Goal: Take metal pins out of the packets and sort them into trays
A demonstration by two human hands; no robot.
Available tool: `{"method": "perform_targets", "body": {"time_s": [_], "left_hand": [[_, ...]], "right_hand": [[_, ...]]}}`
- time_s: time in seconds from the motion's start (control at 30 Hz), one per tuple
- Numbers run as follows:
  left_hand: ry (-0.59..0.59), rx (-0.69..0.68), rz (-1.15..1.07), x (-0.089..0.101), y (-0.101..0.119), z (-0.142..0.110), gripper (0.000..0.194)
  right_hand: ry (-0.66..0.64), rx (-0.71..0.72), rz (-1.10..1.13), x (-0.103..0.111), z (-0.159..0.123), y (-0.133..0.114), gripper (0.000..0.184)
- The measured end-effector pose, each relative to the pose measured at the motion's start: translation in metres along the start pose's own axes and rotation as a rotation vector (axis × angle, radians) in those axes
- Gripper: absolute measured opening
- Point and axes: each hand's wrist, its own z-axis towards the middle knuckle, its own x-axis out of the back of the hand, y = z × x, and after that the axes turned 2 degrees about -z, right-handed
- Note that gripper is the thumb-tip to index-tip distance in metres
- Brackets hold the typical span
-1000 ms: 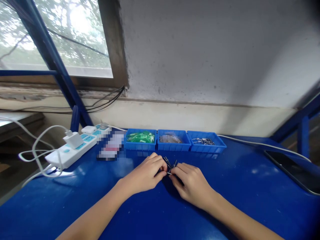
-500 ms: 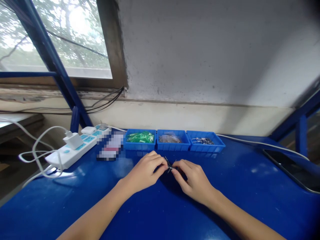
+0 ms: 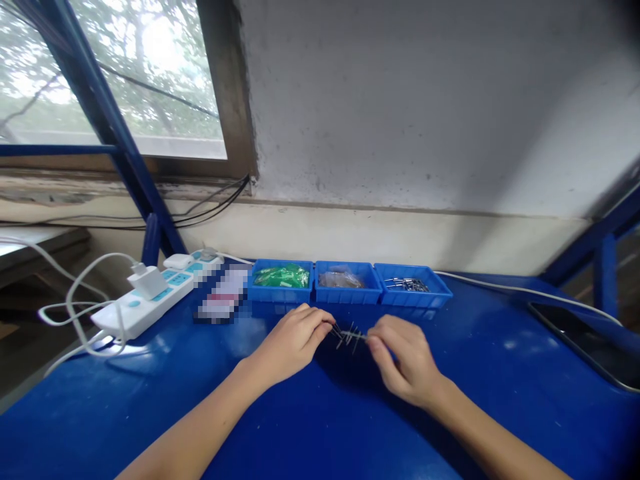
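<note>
Above the blue table, my left hand (image 3: 299, 337) is closed in a pinch at one end of a small cluster of thin dark metal pins (image 3: 350, 335). My right hand (image 3: 407, 357) pinches the other end, where a thin pale strip or rod runs into its fingertips. Several short pins stick out crosswise between the two hands. They are too small and blurred to tell their exact kind. Behind the hands, the right-hand blue bin (image 3: 417, 293) holds similar loose metal pins (image 3: 407, 285).
A blue bin of green plastic packets (image 3: 281, 275) and a blue bin of clear packets (image 3: 341, 278) stand along the back. To the left lie a white power strip (image 3: 150, 300) and a partly blurred-out flat object (image 3: 223, 293). A dark phone (image 3: 580, 340) rests at right.
My right hand has moved right, away from my left hand, and more of the pin cluster shows between them. The left hand has stayed nearly still.
</note>
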Motion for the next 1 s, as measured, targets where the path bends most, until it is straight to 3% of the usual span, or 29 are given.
{"method": "perform_targets", "body": {"time_s": [0.07, 0.13, 0.23, 0.3, 0.37, 0.47, 0.6, 1.0], "left_hand": [[-0.006, 0.042, 0.054, -0.003, -0.006, 0.000, 0.023], [-0.043, 0.081, 0.137, -0.006, -0.012, -0.001, 0.023], [-0.093, 0.120, 0.245, -0.009, -0.017, -0.003, 0.020], [-0.099, 0.124, 0.283, -0.010, -0.016, -0.004, 0.014], [-0.105, 0.114, 0.308, -0.009, -0.014, -0.003, 0.009], [-0.114, 0.088, 0.329, -0.008, -0.011, -0.003, 0.008], [-0.095, 0.073, 0.349, -0.004, -0.009, -0.003, 0.003], [-0.162, 0.054, 0.340, -0.003, -0.009, -0.005, 0.005]], "right_hand": [[0.193, -0.040, -0.092, 0.012, 0.001, 0.017, 0.017], [0.325, -0.230, -0.298, 0.022, 0.000, 0.041, 0.014], [0.157, -0.625, -0.535, 0.032, -0.001, 0.070, 0.023], [0.029, -0.738, -0.526, 0.031, -0.002, 0.073, 0.029], [-0.040, -0.713, -0.419, 0.022, -0.001, 0.061, 0.030], [-0.155, -0.540, -0.208, 0.003, 0.001, 0.031, 0.031], [-0.287, -0.353, -0.093, -0.016, 0.000, 0.004, 0.025], [-0.357, -0.295, -0.049, -0.015, -0.003, 0.003, 0.021]]}}
